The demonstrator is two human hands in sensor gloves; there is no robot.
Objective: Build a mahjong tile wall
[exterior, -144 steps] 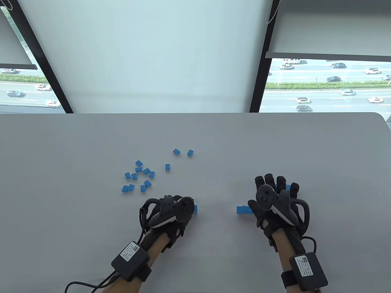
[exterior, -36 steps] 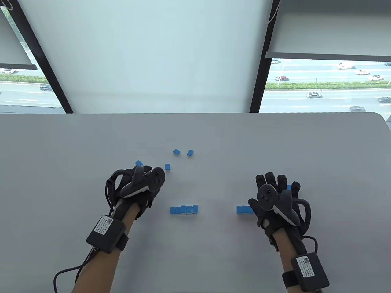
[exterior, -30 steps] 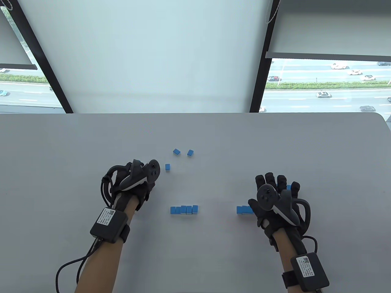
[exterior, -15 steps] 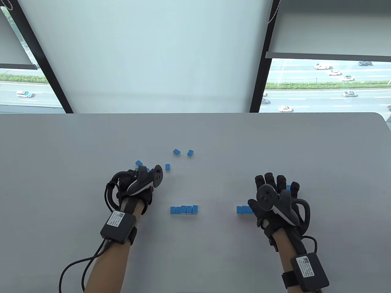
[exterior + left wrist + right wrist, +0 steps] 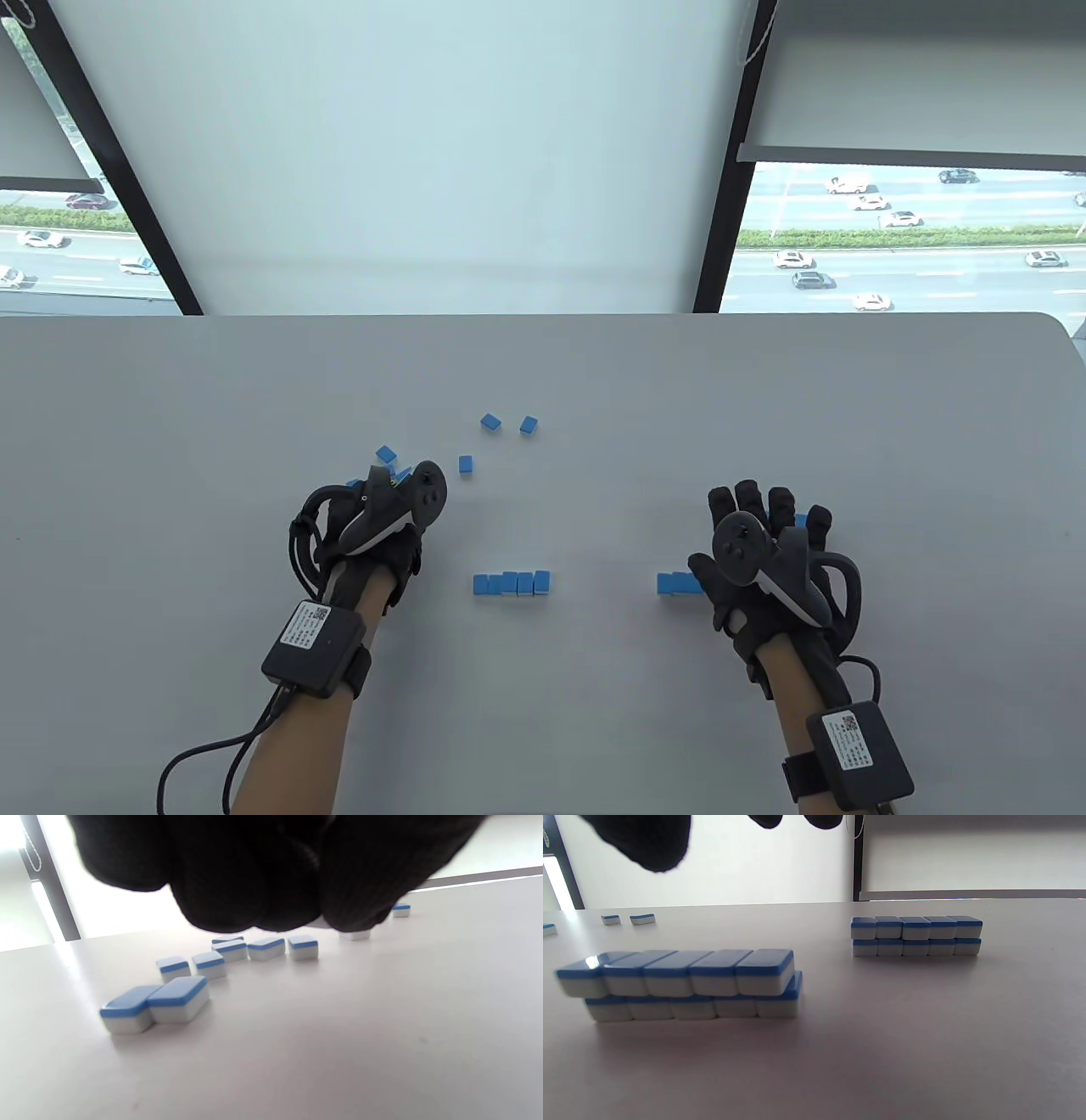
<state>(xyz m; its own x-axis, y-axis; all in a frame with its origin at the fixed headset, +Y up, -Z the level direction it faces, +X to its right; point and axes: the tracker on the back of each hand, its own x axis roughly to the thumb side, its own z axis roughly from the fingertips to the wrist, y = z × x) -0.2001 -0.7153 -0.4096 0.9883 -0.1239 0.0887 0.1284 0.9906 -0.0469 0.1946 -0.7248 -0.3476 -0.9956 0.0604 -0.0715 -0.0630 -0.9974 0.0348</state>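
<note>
Table view: we are gathering loose tiles at frame centre-left; left hand grip unclear, right hand relaxed; next, a clean pinch.

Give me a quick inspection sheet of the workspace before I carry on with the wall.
Surface: grey table, flat, no spills seen.
Job's things: five-tile row mid-table; right wrist view shows two two-layer walls, near wall with its top row shifted off the bottom, far wall neat. Loose tiles lie blue side up under the left hand; two more farther back.
Clutter: nothing seen.
Grips: left hand over the loose tiles, fingers bunched; whether it holds a tile cannot be told. Right hand flat, fingers spread, beside a wall.
Cables: left wrist cable loops over the table's near edge.
Surroundings: window blind, road with cars outside.
</note>
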